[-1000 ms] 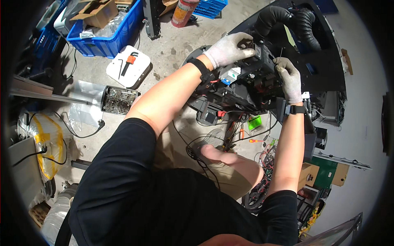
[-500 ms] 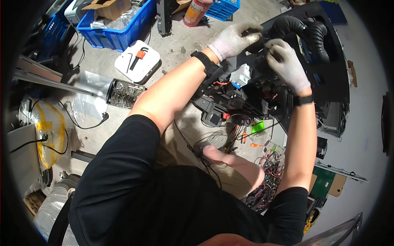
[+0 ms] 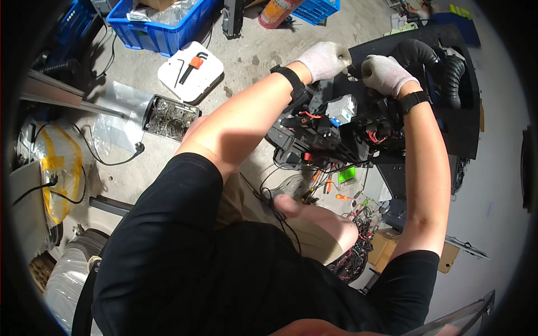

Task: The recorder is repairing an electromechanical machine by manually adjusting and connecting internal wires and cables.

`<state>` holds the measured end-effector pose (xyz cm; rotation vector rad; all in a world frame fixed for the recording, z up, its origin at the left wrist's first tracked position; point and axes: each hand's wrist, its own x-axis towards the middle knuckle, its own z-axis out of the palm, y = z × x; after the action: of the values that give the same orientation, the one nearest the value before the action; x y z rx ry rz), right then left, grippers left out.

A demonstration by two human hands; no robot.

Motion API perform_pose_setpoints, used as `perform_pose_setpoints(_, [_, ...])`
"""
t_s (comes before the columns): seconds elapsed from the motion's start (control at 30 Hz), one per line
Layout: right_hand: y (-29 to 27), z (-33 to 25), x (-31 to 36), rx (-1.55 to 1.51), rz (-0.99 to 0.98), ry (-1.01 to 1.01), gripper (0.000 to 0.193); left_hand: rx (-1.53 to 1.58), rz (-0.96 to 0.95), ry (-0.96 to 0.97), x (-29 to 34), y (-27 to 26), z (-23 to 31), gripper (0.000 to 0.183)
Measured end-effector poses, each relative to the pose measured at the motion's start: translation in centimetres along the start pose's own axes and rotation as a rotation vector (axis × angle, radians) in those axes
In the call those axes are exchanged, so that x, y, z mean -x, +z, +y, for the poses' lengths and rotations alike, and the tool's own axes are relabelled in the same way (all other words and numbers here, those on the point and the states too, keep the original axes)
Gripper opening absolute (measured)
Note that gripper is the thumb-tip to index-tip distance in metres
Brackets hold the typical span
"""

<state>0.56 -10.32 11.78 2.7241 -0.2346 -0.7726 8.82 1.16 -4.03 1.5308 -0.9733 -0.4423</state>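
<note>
My left hand [image 3: 325, 61], in a pale work glove, is closed with its fingers curled in. Close to its right, my right hand [image 3: 385, 75], gloved alike, is closed too. A small dark piece shows in the narrow gap between them, but what either hand holds is hidden. Both are raised over a black machine housing [image 3: 372, 47] with black corrugated hoses [image 3: 416, 53] at its far right. Below the hands sit a white box-shaped part [image 3: 342, 110] with a blue edge, red wires [image 3: 376, 136] and black brackets.
On the floor to the left lie a white lid [image 3: 174, 67] with hex keys [image 3: 194, 68], a tray of screws [image 3: 172, 119] and a blue crate [image 3: 151, 40]. A red cylinder [image 3: 276, 14] stands beyond. Orange-handled tools, a green box [image 3: 347, 175] and tangled cables [image 3: 353, 257] lie near my leg.
The fingers of both hands have curled in further, and the hands have turned at the wrists. My right hand has moved slightly down. The whole view has shifted a little.
</note>
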Motion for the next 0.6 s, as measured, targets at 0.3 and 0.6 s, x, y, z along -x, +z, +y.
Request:
perform_pose_setpoints(0.3, [-0.8, -0.9, -0.3, 0.054, -0.124, 0.012, 0.027, -0.002, -0.15, -0.009, 0.6, -0.2, 0.2, 0.028])
perform_pose_setpoints(0.6, [0.2, 1.0, 0.6, -0.17, 0.068, -0.086, 0.017, -0.091, 0.013, 0.079, 0.2, 0.1, -0.1, 0.025])
